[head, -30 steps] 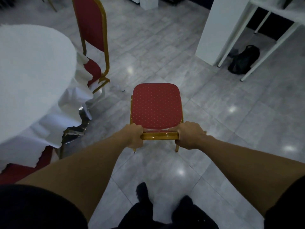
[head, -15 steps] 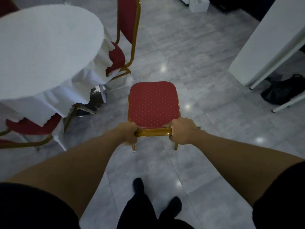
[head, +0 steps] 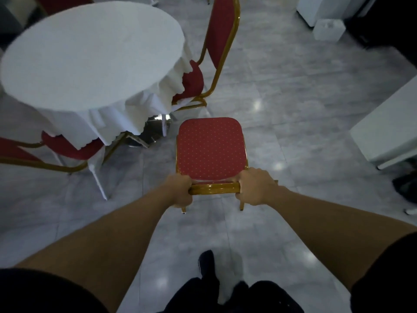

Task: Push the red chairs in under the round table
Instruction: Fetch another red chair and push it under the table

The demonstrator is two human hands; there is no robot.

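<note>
Gripping glossy gold rail (head: 214,189): both hands, seemingly metal.

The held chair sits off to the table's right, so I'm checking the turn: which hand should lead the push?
Right, probably. The right hand and left hand both grip the chair's gold top rail, but the round table lies ahead-left, so the right side must swing farther.

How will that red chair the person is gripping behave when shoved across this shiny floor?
The chair looks rigid, with a gold metal frame, so it probably moves as one piece. The glossy tile floor suggests its legs will slide fairly easily. Both the left hand and the right hand grip the top of the backrest, high up, so a hard push might tip it forward.
</note>
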